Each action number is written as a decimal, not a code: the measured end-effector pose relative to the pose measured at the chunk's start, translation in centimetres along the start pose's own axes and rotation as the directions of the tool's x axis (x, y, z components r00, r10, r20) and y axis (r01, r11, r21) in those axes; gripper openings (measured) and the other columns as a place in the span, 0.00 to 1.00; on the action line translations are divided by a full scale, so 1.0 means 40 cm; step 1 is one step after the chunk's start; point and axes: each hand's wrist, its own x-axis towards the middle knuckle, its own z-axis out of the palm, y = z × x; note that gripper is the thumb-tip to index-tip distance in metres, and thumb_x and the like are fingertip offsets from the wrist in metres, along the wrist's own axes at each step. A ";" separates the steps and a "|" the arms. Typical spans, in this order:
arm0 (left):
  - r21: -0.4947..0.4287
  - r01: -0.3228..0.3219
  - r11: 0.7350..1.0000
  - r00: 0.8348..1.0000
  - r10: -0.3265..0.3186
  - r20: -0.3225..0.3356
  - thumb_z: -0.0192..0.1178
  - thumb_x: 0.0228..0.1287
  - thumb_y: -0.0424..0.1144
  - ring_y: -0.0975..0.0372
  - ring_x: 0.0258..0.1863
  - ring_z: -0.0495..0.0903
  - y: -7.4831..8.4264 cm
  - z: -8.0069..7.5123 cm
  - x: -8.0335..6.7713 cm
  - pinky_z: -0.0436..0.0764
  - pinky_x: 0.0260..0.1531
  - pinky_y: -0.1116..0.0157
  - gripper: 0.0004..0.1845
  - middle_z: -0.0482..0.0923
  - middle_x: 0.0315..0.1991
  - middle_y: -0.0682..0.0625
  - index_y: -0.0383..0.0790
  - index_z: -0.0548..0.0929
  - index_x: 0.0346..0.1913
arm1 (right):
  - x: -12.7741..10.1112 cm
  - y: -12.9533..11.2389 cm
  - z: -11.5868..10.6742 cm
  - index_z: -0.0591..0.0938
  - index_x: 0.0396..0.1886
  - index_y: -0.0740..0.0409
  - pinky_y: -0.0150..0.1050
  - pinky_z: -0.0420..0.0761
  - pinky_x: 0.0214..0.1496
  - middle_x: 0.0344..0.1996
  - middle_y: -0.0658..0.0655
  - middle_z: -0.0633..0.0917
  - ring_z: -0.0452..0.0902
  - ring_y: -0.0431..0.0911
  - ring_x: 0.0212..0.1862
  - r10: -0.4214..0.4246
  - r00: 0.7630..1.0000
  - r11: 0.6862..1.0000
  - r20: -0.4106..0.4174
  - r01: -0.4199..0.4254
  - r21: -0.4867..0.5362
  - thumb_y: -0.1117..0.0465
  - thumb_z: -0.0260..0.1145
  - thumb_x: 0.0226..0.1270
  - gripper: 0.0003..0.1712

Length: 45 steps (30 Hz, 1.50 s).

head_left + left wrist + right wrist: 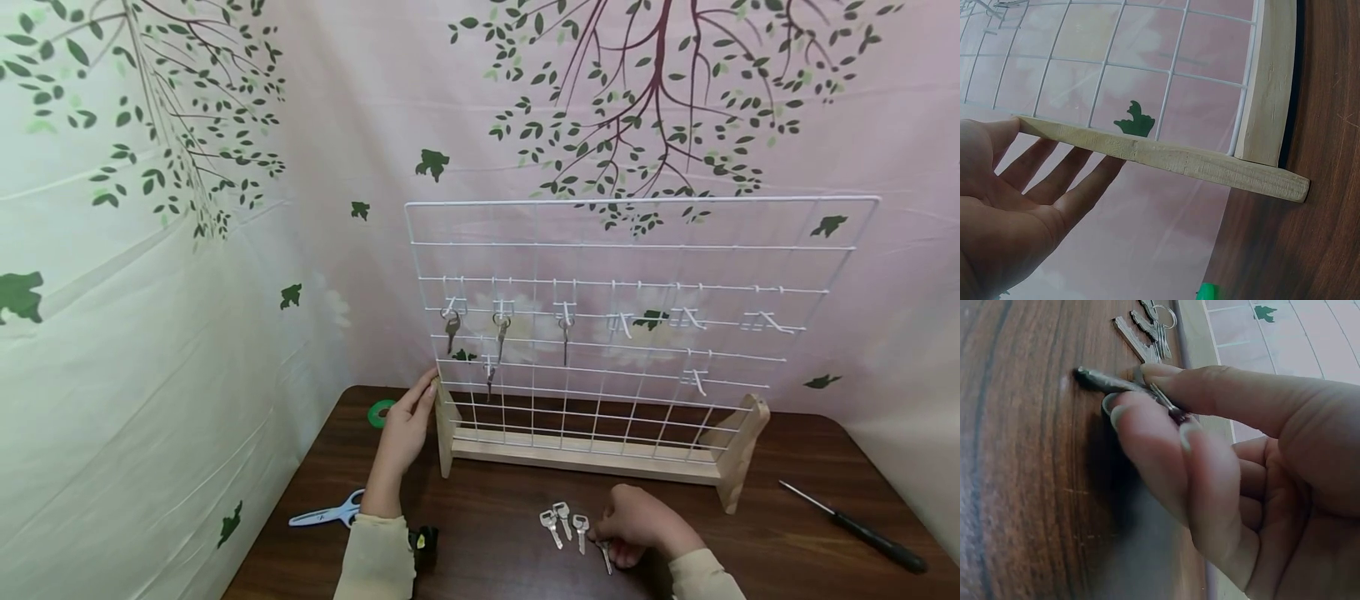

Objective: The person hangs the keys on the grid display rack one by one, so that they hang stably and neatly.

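Pale raw-wood frame (1166,159) holds white coated wire grid (637,333); dull metal key (1116,382) lies on smooth dark woodgrain table (1016,487).

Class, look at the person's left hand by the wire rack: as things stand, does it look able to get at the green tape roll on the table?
Probably yes. The left hand rests open against the rack's wooden end post, and the green tape roll lies just beside it on the table, with nothing between them.
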 end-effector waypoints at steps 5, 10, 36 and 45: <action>-0.005 -0.004 1.000 1.000 0.004 0.000 0.52 0.86 0.53 0.47 0.82 0.68 0.000 0.000 0.000 0.71 0.78 0.39 0.24 0.70 0.81 0.50 0.62 0.75 0.78 | 0.006 0.011 0.003 0.83 0.20 0.66 0.37 0.85 0.19 0.12 0.53 0.84 0.80 0.37 0.14 -0.029 0.999 0.998 0.020 0.028 0.051 0.67 0.73 0.66 0.14; -0.008 0.005 1.000 1.000 -0.005 0.005 0.51 0.86 0.54 0.46 0.82 0.67 0.002 0.000 -0.003 0.71 0.78 0.39 0.25 0.70 0.81 0.50 0.61 0.74 0.79 | 0.009 0.013 -0.001 0.84 0.25 0.68 0.39 0.87 0.22 0.17 0.56 0.86 0.83 0.40 0.18 -0.104 0.995 0.990 0.005 0.103 0.096 0.70 0.68 0.68 0.10; -0.015 0.001 1.000 1.000 -0.001 0.005 0.52 0.86 0.53 0.45 0.81 0.67 0.008 0.001 -0.006 0.74 0.75 0.39 0.27 0.69 0.81 0.47 0.53 0.73 0.80 | -0.039 -0.051 -0.034 0.79 0.52 0.84 0.39 0.92 0.36 0.35 0.67 0.89 0.89 0.49 0.37 -0.229 0.967 0.930 -0.109 0.251 0.268 0.76 0.62 0.66 0.16; -0.016 0.010 1.000 1.000 -0.010 0.004 0.52 0.86 0.53 0.46 0.81 0.68 0.008 0.002 -0.004 0.75 0.75 0.41 0.24 0.70 0.81 0.48 0.59 0.74 0.79 | -0.068 -0.085 -0.038 0.87 0.49 0.71 0.36 0.92 0.38 0.34 0.64 0.89 0.89 0.42 0.33 -0.264 0.952 0.942 -0.157 0.289 0.169 0.70 0.67 0.74 0.10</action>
